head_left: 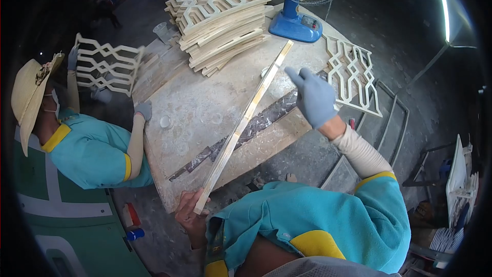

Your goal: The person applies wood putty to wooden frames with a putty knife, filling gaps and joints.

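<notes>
A long pale wooden panel (241, 125), seen edge-on, slants up across the table. At its near end my bare left hand (190, 213) has its fingers wrapped round the wood. My right hand (315, 97) wears a grey glove and hovers to the right of the panel's upper part. Its forefinger points toward the panel, apart from the other fingers, and the palm side is hidden. Below the panel, a dark paint-stained bar (266, 118) lies across the worktable (189, 97).
A tall stack of wooden lattice panels (220, 20) stands at the back, beside a blue fan (297, 25). Another lattice panel (353, 72) lies at the right edge. On the left, a co-worker in a straw hat (33, 92) holds up a lattice panel (107, 66).
</notes>
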### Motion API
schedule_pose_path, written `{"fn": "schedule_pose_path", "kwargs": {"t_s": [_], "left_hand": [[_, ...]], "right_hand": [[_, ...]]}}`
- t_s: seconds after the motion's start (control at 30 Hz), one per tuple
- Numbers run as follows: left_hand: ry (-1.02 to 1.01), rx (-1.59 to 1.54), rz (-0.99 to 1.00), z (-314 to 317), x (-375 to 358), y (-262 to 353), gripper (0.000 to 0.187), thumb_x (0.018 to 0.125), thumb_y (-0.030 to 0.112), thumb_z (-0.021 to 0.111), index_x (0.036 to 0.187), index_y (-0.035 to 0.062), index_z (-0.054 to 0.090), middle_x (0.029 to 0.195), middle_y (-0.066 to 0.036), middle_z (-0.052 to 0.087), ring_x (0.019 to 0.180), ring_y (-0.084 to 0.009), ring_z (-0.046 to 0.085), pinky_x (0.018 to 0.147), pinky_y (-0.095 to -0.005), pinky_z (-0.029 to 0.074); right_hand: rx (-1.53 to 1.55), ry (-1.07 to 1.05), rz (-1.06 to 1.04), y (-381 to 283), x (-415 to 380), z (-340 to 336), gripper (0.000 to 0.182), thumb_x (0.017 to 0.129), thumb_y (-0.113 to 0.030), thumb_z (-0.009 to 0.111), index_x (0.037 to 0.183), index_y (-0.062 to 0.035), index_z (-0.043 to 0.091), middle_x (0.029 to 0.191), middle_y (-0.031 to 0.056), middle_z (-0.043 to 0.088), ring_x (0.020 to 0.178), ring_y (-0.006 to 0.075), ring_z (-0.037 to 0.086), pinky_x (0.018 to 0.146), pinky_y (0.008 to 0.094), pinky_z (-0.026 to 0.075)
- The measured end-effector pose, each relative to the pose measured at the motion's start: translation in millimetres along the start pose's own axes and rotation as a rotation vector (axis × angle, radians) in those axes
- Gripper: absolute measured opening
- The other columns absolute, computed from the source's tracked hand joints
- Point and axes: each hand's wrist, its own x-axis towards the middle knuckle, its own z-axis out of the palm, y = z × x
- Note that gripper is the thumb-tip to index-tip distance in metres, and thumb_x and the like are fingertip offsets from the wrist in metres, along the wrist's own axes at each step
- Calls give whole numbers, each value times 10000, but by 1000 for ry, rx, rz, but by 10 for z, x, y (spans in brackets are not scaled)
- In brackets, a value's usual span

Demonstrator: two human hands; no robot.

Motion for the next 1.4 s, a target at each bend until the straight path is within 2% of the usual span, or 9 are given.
{"fn": "schedule_pose_path", "kwargs": {"t_s": [0.03,0.1,0.2,0.23,0.43,0.73,0.9,1.07,1.4], "left_hand": [[4,-10,-1,0,-4,-4,567,830,413,778,1171,-35,712,856,-112,691,842,-218,592,788,-353,483],[16,-22,-11,1,-11,-13,568,838,419,774,1172,-36,711,855,-113,691,843,-217,591,789,-352,483],[33,-24,-28,-8,28,20,574,850,433,764,1173,-39,709,853,-114,690,845,-215,590,791,-350,481],[37,-18,-25,-3,1,4,579,856,441,760,1173,-41,708,851,-114,689,845,-215,590,792,-350,481],[29,-30,-12,-36,3,-90,587,852,447,762,1166,-46,709,851,-111,694,844,-218,596,790,-355,483],[35,-17,1,-37,29,-59,568,853,435,762,1161,-40,714,843,-114,698,837,-216,601,782,-354,489],[25,-20,-13,-57,16,-76,561,846,425,766,1158,-39,715,842,-114,698,830,-217,601,781,-355,490],[37,-38,4,-50,22,-122,561,837,414,773,1158,-43,714,841,-114,697,823,-221,599,780,-359,489],[38,-34,-3,-55,32,-104,561,838,404,776,1158,-51,710,836,-113,695,825,-221,600,779,-356,486]], "right_hand": [[-1,0,-1,-5,-32,-51,530,807,11,588,1284,-208,662,831,106,566,653,296,618,574,400,485],[347,-80,-114,35,-82,-173,543,807,15,592,1305,-196,650,858,108,580,670,300,618,587,405,481],[230,67,0,134,58,-226,580,790,33,576,1317,-201,635,869,95,583,688,284,608,602,402,488],[188,186,-8,197,81,-152,606,772,43,592,1317,-217,644,873,87,572,734,271,591,627,385,483],[16,389,-85,389,242,326,695,765,41,603,1394,-255,592,898,63,546,772,241,574,622,369,486],[21,271,-46,379,-96,469,672,767,24,601,1386,-238,602,882,54,525,710,223,568,595,356,483],[96,292,-9,333,149,204,663,760,21,602,1373,-233,609,891,65,538,705,236,577,589,363,482],[-76,159,-27,357,160,249,671,758,13,605,1376,-250,595,885,69,535,707,242,582,576,381,484],[-86,169,-74,319,268,193,662,774,13,608,1380,-252,586,867,77,528,694,245,590,565,388,485]]}}
